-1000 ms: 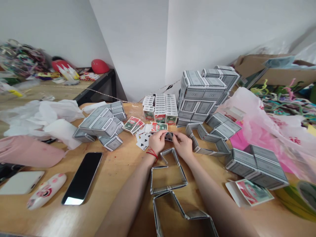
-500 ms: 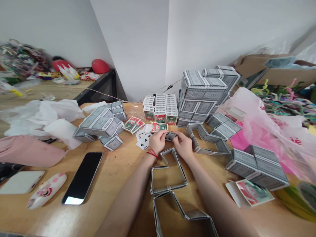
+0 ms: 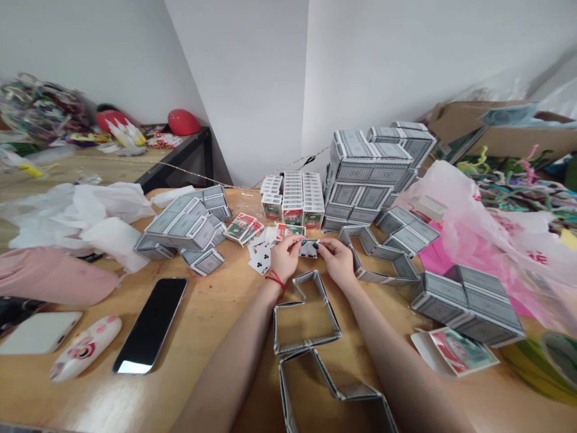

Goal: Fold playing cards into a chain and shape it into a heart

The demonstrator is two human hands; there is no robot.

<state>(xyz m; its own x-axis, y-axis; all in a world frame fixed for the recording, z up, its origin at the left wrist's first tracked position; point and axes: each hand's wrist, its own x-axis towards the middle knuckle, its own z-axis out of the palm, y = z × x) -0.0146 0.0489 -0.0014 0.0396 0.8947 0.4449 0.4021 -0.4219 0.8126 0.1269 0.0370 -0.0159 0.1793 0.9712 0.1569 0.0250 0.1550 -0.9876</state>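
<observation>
Between my two hands is a playing card, its face with black pips partly showing; whether it is one card or several I cannot tell. My left hand, with a red string at the wrist, pinches its left end. At the right end, my right hand grips it with dark-nailed fingers. Loose playing cards lie face up just left of my left hand. Behind my hands lies a red and green card box. Nearer to me, between my forearms, stand zigzag frames of folded cards.
Folded-card blocks are stacked at the back right and left. Rows of card boxes stand at the back. A phone and a white patterned case lie left. At right are a pink plastic bag and yellow-green tape.
The held card has tilted so more of its pip face shows. My right fingers have shifted a little along its edge, and my left hand has moved slightly left.
</observation>
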